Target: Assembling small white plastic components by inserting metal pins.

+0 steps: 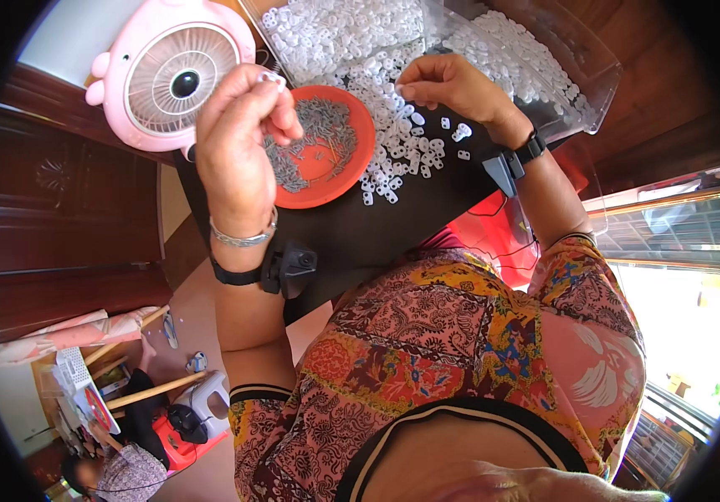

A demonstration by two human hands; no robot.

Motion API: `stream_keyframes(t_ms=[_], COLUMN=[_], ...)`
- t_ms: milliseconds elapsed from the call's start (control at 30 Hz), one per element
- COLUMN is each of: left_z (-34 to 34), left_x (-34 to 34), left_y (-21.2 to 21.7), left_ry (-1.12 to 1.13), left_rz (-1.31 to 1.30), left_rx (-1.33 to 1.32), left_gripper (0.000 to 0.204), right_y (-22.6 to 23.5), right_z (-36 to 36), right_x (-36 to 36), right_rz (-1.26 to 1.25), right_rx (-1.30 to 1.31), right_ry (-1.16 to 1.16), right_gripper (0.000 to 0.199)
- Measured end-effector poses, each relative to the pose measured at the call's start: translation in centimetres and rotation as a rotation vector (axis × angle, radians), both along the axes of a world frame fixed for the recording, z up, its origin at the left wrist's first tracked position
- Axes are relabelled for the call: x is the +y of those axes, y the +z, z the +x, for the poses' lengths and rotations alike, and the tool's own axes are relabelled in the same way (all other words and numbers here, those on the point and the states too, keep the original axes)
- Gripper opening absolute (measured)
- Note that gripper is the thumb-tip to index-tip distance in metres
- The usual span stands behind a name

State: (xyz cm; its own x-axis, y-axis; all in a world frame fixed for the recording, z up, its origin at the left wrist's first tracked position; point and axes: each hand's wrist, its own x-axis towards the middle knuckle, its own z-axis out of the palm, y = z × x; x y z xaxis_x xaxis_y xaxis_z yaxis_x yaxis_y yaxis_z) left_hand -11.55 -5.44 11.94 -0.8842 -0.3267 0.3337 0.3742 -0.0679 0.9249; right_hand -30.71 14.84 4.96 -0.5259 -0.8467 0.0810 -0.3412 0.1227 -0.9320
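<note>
Upper left of centre, the left hand (243,138) pinches a small white plastic piece (272,79) at its fingertips, by the upper-left rim of an orange bowl (314,197) of slender grey pegs (335,125). Upper centre, the right hand (456,88) brings thumb and index fingertip together near loose white pieces (414,155); whether it grasps one cannot be told. A pink fan (184,84) flanks the left hand, a transparent bin (602,88) the right; bare black tabletop (376,230) lies below the bowl.
</note>
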Motion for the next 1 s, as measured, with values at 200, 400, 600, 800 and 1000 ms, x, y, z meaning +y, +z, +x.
stream_keyframes(t_ms=[200,400,600,800,1000], left_z=[0.2,0.7,0.6,0.3,0.2], left_x=[1.4,1.6,1.3,0.7,0.8], left_y=[-0.1,0.1,0.1,-0.3,0.1], left_ry=[-0.026,0.000,0.075,0.156,0.138], left_rz=[-0.040,-0.007,-0.011,-0.050,0.067], left_rx=[-0.039,0.044,0.098,0.130,0.166], left_gripper=[0.017,0.017,0.016,0.017,0.017], right_y=[5.4,8.7,9.8,10.2,10.2], right_z=[1.9,3.9,4.5,5.4,6.2], right_x=[-4.0,-6.6,-8.1,-8.6,-8.9], right_rz=[-0.287,-0.356,-0.426,-0.518,-0.408], right_rx=[-0.275,-0.285,-0.237,-0.034,0.140], right_ry=[0.155,0.349,0.388,0.291,0.349], right_gripper=[0.019,0.019,0.019,0.018,0.016])
